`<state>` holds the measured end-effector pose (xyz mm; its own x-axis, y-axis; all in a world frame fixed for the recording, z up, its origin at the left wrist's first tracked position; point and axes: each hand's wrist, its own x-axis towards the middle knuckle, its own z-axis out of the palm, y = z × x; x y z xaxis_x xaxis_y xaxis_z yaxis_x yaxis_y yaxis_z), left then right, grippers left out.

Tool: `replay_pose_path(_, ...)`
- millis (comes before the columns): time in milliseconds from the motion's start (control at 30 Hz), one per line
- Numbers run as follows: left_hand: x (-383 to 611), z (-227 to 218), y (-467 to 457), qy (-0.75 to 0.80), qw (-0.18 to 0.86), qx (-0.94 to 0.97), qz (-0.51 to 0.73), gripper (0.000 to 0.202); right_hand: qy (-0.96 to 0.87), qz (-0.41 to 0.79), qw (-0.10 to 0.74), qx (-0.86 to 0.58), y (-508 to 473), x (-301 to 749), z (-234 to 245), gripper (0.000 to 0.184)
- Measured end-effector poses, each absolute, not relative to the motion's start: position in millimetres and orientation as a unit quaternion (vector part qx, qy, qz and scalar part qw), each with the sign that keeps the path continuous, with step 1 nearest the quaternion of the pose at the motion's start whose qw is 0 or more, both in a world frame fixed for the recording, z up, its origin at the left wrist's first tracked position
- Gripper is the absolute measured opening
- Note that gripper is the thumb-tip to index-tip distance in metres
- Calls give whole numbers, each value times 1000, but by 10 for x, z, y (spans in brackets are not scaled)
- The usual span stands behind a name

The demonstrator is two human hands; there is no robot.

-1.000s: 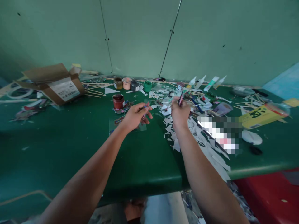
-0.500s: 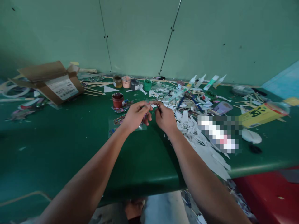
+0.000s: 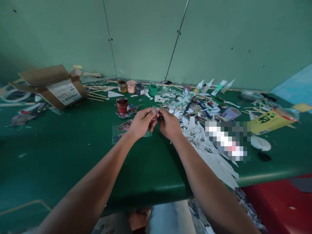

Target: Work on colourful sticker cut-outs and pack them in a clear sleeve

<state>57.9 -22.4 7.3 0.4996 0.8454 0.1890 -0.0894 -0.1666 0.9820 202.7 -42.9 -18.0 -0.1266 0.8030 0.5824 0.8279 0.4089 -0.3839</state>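
Head view: right hand (image 3: 169, 124) has left paper scraps (image 3: 209, 143) and now meets left hand (image 3: 140, 123) over middle of table (image 3: 146, 169). Both grips narrow, fingertips pinched on same small piece (image 3: 155, 110), held just above clear sleeve (image 3: 122, 130); piece too small to identify. Work now looks two-handed, on piece itself. Table green, much littered: red paint jar (image 3: 122, 105) near left hand, cardboard box (image 3: 58, 87) far left. Wall (image 3: 146, 39) behind: pale green panels.
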Motion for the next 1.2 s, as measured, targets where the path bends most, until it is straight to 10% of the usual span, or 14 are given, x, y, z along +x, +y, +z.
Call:
replay_pose_path(667,562,143,-256,257,638,619,379,25,-691,-50,363,-623,-487,1943,-131,24)
replay_pose_path(1200,621,62,-282,288,622,658,312,25,-650,200,536,-500,-389,2132,-44,25)
